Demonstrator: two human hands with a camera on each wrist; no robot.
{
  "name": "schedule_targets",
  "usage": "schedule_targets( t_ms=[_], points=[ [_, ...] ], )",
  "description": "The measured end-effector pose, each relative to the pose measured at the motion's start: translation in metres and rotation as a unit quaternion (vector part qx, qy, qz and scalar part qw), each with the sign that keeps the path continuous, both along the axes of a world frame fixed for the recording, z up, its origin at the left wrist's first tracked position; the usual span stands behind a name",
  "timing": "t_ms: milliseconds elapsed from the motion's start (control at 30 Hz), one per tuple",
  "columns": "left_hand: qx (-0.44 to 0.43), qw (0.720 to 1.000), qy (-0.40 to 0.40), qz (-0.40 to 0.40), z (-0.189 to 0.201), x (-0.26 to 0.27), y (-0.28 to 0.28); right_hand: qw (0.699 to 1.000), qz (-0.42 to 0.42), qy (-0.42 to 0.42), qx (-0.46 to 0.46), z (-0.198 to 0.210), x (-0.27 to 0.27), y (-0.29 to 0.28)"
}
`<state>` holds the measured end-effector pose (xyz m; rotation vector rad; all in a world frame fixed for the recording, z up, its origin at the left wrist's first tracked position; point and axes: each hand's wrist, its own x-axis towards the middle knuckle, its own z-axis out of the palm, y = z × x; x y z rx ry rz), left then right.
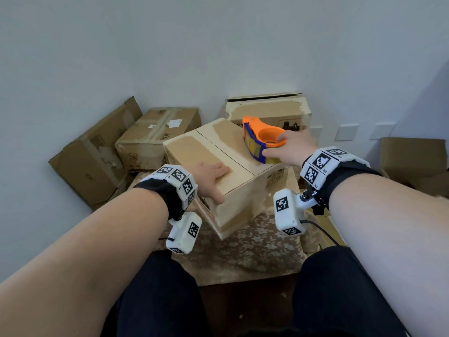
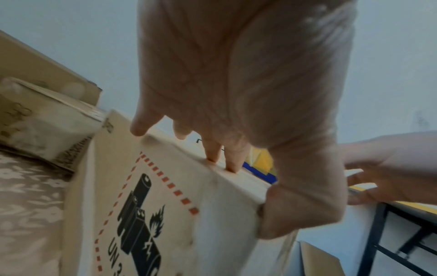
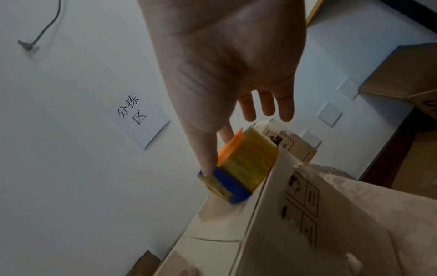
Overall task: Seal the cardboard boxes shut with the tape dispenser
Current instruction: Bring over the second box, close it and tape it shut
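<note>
A pale cardboard box (image 1: 194, 152) with its flaps closed stands on a floral-covered surface, its seam running diagonally across the top. My left hand (image 1: 213, 181) lies flat on the near-left flap, with the thumb down over the corner. In the left wrist view the fingers (image 2: 212, 153) press the box's (image 2: 165, 205) top edge. An orange and blue tape dispenser (image 1: 264, 135) with yellowish tape sits on the far right of the box top. My right hand (image 1: 275, 145) pinches it between thumb and forefinger. The right wrist view shows the dispenser (image 3: 246, 166) near the box's (image 3: 307, 233) edge, my right hand's (image 3: 217, 153) other fingers straight.
Brown boxes crowd the back: a leaning flattened one (image 1: 92, 161), a taped one (image 1: 155, 132) and a taller one (image 1: 267, 110) against the wall. An open box (image 1: 413, 156) stands at the right. The floral cloth (image 1: 255, 251) shows in front of the box, above my knees.
</note>
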<state>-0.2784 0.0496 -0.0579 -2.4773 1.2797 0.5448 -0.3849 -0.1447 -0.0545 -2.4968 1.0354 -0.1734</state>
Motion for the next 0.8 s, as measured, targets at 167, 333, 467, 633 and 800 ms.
schedule_targets(
  t_ms=[167,333,467,633,800],
  points=[
    [0.003,1.000,0.000,0.030,0.004,0.006,0.019,0.999,0.049,0.006,-0.012,0.006,0.000,0.019],
    [0.005,1.000,0.000,0.023,0.007,0.001,0.020,0.999,0.033,0.024,-0.005,0.001,0.009,0.030],
    [-0.012,0.999,0.018,0.045,0.004,0.007,0.023,0.999,0.008,-0.010,0.040,-0.005,0.011,0.027],
    [-0.064,0.992,0.038,0.097,0.000,0.012,0.027,0.982,-0.023,-0.100,0.155,-0.018,0.009,0.026],
    [-0.101,0.986,0.058,0.122,-0.003,0.014,0.023,0.968,-0.026,-0.134,0.210,-0.029,0.009,0.024]
  ],
)
